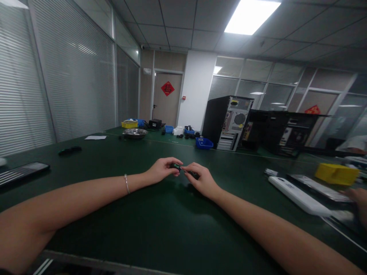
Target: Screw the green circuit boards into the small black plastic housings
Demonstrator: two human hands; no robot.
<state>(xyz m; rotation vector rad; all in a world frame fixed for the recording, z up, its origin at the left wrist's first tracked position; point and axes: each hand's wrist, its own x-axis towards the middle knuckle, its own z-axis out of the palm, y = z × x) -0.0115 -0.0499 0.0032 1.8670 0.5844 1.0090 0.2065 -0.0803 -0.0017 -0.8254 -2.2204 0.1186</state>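
Observation:
My left hand [163, 170] is closed, pinching a small dark piece with a green patch [176, 166] between thumb and fingers. Facing it, my right hand [204, 181] is closed around a slim dark tool [195, 175], perhaps a small screwdriver; its exact kind is too small to tell. The tool's thin tip meets or nearly meets the dark piece. Both hands are just above the dark green tabletop [160, 233], near its middle. My fingers cover part of each thing.
A white power strip-like bar [298, 195] lies to the right, near a yellow box [336, 173] and another person's hand [359, 200]. Ahead stand a computer tower [220, 122], a blue bin [204, 143] and a metal bowl [134, 133]. A keyboard-like dark object [23, 172] lies left.

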